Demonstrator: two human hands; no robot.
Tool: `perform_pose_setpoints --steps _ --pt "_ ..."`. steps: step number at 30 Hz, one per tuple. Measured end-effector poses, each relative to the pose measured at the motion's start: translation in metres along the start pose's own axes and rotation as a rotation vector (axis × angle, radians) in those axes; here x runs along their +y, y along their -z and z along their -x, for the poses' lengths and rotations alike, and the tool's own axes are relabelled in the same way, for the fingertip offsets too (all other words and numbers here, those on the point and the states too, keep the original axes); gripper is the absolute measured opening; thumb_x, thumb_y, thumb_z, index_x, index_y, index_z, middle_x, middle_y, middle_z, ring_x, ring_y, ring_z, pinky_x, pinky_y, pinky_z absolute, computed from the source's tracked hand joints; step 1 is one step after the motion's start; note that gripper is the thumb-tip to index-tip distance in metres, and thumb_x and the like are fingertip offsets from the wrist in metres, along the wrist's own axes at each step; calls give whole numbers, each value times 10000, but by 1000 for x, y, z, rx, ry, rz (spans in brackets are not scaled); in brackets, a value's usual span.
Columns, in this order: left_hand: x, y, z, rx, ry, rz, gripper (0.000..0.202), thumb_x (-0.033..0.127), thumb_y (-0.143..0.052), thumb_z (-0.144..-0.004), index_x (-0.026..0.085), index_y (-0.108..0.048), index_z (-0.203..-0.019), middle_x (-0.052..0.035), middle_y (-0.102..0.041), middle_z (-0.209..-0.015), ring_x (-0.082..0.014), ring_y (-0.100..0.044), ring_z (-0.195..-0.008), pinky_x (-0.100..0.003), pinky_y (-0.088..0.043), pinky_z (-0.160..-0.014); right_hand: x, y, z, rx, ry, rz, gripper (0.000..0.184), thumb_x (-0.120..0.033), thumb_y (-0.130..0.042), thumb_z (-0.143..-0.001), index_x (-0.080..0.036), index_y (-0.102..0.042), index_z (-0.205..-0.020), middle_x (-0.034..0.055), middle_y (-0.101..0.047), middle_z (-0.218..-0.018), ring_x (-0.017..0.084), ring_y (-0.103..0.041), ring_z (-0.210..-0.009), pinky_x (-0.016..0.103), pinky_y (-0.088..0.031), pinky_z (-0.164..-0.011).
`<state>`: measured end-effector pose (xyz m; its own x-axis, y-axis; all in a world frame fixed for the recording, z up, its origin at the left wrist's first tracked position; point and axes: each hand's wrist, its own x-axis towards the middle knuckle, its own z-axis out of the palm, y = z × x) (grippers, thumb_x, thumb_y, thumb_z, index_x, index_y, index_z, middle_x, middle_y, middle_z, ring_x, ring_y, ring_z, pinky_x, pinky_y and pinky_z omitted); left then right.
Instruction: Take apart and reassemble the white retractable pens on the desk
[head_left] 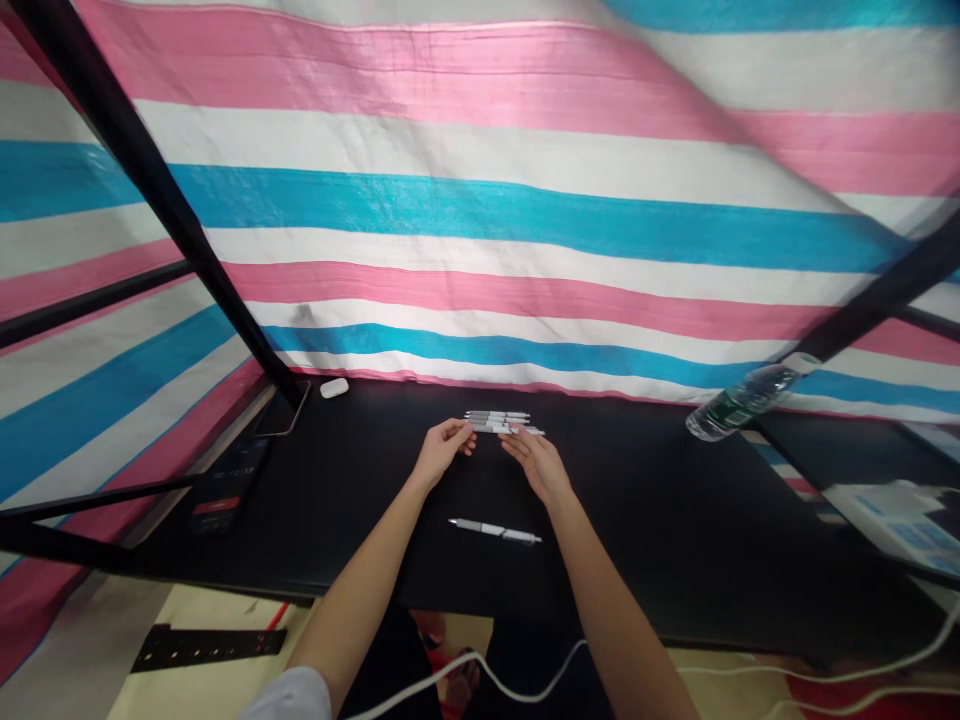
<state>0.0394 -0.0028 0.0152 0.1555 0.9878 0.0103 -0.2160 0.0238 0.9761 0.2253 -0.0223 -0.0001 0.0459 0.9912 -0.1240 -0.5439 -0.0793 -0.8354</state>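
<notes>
Several grey-and-white pens [496, 420] lie side by side on the black table [660, 500], just beyond my hands. My left hand [442, 452] is at the left end of the row, its fingertips close to the nearest pen. My right hand [536, 465] is palm down, its fingers at that pen's middle. I cannot tell if either hand touches it. One more pen [495, 530] lies apart, nearer me, between my forearms.
A phone [282, 410] and a white earbud case [334, 388] sit at the table's far left. A tilted water bottle [742, 403] is at the right. Black poles [142, 170] and a striped tarp [480, 200] surround the table. A white cable [480, 680] runs below its front edge.
</notes>
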Motion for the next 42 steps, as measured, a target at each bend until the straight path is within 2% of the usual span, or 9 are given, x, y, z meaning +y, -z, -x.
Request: perform_pose_setpoints --steps 8,14,17,20,22,25,28,37,42 --pt "-3 2 -2 -9 -25 6 402 447 -728 -696 118 -660 -917 -62 -661 -764 -128 -597 -633 -253 -474 -571 -2 -2 0 10 -11 -41 282 -375 -780 -670 -194 -708 -874 59 -740 -935 260 -684 -976 424 -506 -959" --pt "-4 5 -7 133 -22 84 402 484 -659 -736 117 -641 -899 -48 -627 -738 -111 -573 -597 -232 -448 -524 -11 0 -4 86 -13 -364 42 -241 -633 -793 -217 -622 -760 36 -717 -909 185 -665 -985 372 -490 -988" --pt "-3 7 -7 161 -25 105 363 460 -655 -736 120 -637 -863 -36 -610 -708 -107 -560 -582 -230 -438 -515 -15 3 -3 94 41 -511 72 -176 -562 -815 -226 -585 -769 -7 -645 -758 134 -661 -811 356 -493 -970" --pt "-1 7 -6 167 -20 105 345 448 -646 -742 121 -637 -848 -33 -600 -699 -104 -550 -574 -226 -427 -506 -17 3 0 44 135 -569 67 -199 -519 -833 -230 -555 -786 -44 -513 -656 100 -573 -634 324 -508 -884" --pt "-1 7 -5 165 -21 97 341 446 -642 -743 120 -638 -843 -30 -593 -692 -100 -541 -567 -221 -418 -496 -20 3 3 6 172 -558 118 -304 -481 -866 -234 -536 -790 -41 -457 -654 111 -518 -600 329 -511 -788" --pt "-1 6 -5 158 -24 85 345 453 -638 -744 119 -643 -833 -26 -583 -678 -98 -532 -562 -216 -405 -486 -26 3 7 -10 203 -532 324 -511 -373 -892 -241 -514 -781 -24 -415 -662 142 -468 -597 353 -483 -668" --pt "-1 6 -4 152 -23 77 354 463 -643 -738 120 -648 -822 -25 -579 -670 -98 -527 -559 -214 -397 -482 -31 5 9 -9 251 -492 420 -609 -312 -876 -248 -474 -736 -24 -374 -650 159 -430 -592 364 -452 -624" --pt "-1 6 -4 137 -12 64 365 480 -637 -735 123 -654 -810 -21 -571 -662 -97 -519 -556 -217 -392 -486 -33 7 9 -24 306 -494 343 -448 -390 -865 -231 -288 -619 -49 -249 -631 136 -353 -555 336 -413 -591" --pt "-2 6 -4 130 -11 57 381 498 -643 -727 123 -657 -796 -25 -572 -652 -99 -517 -552 -221 -395 -485 -32 8 7 -34 304 -524 329 -425 -405 -855 -228 -279 -624 -53 -243 -632 130 -340 -550 329 -409 -587"
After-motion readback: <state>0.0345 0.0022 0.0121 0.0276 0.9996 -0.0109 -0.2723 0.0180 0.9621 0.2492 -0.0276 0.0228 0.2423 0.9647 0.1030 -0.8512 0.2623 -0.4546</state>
